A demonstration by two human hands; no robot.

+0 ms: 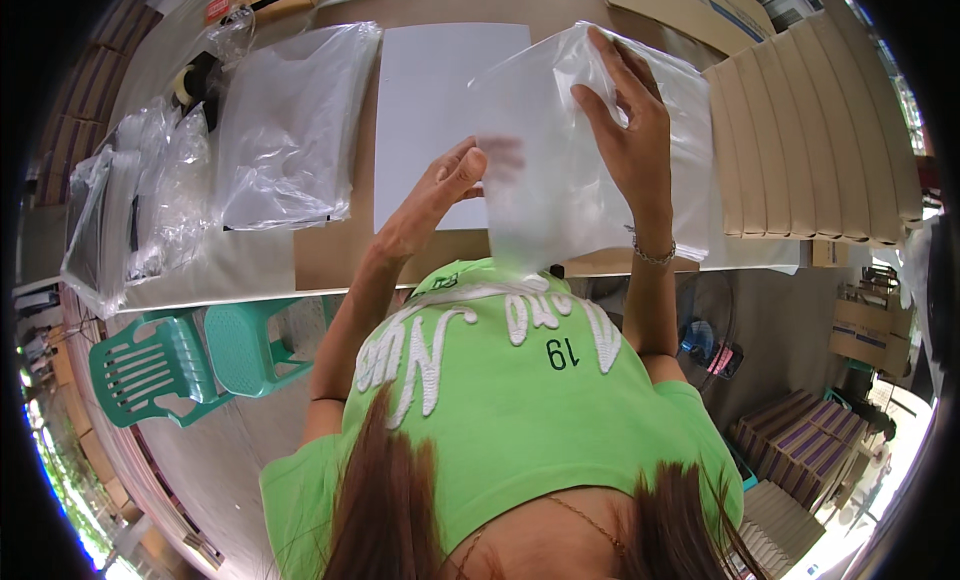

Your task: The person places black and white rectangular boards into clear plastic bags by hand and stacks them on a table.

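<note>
My right hand [628,115] grips the top edge of a clear plastic bag [570,170] held up over the table. My left hand [445,185] pinches the bag's left side, its fingertips blurred against the plastic. Under the bag, a white sheet [435,90] lies flat on the brown table [330,250]. A bracelet circles my right wrist. The bag's lower end hangs down to my green shirt.
A pile of clear plastic bags [285,130] lies left of the sheet, with more crumpled bags [140,200] further left. Flat tan cardboard pieces [810,140] are stacked on the right. Green plastic chairs [190,365] stand below the table edge. Purple boxes [790,430] sit on the floor.
</note>
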